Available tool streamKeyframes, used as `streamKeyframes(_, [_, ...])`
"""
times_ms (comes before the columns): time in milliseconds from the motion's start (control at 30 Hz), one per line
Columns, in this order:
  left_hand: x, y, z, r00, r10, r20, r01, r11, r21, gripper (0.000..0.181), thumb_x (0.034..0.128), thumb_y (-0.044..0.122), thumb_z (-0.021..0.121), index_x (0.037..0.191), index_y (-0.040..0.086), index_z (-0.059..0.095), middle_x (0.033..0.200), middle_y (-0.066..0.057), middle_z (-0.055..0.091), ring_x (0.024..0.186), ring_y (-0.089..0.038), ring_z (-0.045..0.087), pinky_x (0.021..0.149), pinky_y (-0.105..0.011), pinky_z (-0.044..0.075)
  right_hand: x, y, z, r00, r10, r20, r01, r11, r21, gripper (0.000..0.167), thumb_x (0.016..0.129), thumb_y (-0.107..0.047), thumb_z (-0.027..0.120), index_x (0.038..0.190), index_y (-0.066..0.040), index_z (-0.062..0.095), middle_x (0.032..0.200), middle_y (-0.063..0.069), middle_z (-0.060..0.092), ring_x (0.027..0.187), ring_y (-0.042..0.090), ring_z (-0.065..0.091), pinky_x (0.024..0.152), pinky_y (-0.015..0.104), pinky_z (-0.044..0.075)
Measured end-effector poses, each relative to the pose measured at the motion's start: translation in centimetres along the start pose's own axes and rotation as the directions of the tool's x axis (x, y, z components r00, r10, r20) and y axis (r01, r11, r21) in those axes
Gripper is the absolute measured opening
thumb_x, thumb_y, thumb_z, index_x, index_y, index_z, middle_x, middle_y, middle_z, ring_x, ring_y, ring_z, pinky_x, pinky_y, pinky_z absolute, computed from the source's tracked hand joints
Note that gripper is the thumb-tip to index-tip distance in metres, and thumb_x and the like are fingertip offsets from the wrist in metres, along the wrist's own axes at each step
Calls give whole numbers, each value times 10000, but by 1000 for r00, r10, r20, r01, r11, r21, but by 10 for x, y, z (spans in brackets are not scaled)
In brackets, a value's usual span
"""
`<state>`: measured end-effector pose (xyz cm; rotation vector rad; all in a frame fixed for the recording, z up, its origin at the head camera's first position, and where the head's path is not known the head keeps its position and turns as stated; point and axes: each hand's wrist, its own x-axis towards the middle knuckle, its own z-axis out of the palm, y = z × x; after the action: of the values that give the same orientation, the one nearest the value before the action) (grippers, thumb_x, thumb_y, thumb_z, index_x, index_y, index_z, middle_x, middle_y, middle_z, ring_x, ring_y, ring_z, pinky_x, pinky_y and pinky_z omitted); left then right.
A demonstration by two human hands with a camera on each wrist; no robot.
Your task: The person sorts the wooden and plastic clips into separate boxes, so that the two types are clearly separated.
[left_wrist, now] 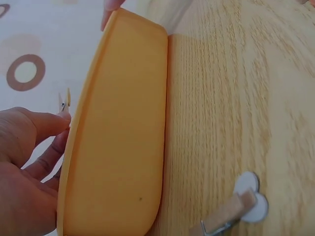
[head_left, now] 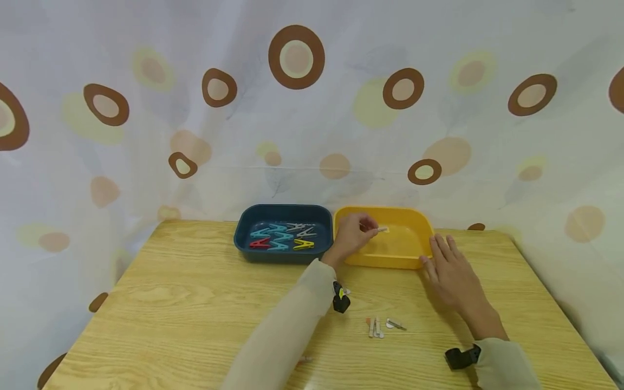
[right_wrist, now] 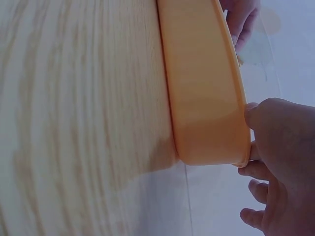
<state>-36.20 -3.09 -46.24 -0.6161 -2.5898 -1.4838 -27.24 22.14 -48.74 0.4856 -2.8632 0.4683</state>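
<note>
Over the yellow tray, my left hand pinches a small wooden clothespin between thumb and fingertips. The left wrist view shows the clothespin upright behind the tray's wall. My right hand touches the tray's right end, its thumb on the rim and its fingers spread along the outside, as the right wrist view also shows. On the table in front of the tray lie several wooden clothespins with small round pieces.
A dark blue tray with several coloured plastic clothespins stands touching or close to the yellow one on its left. Another clothespin lies beside my left forearm, nearer the front. A patterned curtain hangs behind the table.
</note>
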Motion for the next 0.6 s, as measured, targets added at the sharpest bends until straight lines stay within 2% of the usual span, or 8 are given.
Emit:
streamKeyframes(267, [8,6,20,998,-34,58,32,999,28,57,970,113,729,974,61,752,899,-9,697,824,-99,633,750,-180,513,0,-3,-1,1000,8,0,-8,1000,-5,668,1136,-356,336,1558,150,228,1606,360,234,1513,520,118,1217,603,118])
streamKeyframes(500, [12,14,37,996,-60,62,60,998,-1,66,956,100,744,895,75,739,823,15,672,754,-79,610,694,-180,511,0,-4,-2,1000,14,-7,-14,1000,-9,668,1136,-350,341,1547,166,236,1596,372,244,1503,529,146,1219,595,123])
streamKeyframes(600, [14,16,43,994,-93,60,93,996,8,73,948,106,755,878,90,746,809,34,666,730,-65,599,674,-177,508,0,-3,-2,1000,14,-3,-14,1000,-8,669,1136,-352,339,1548,165,234,1595,372,245,1504,527,147,1214,602,142])
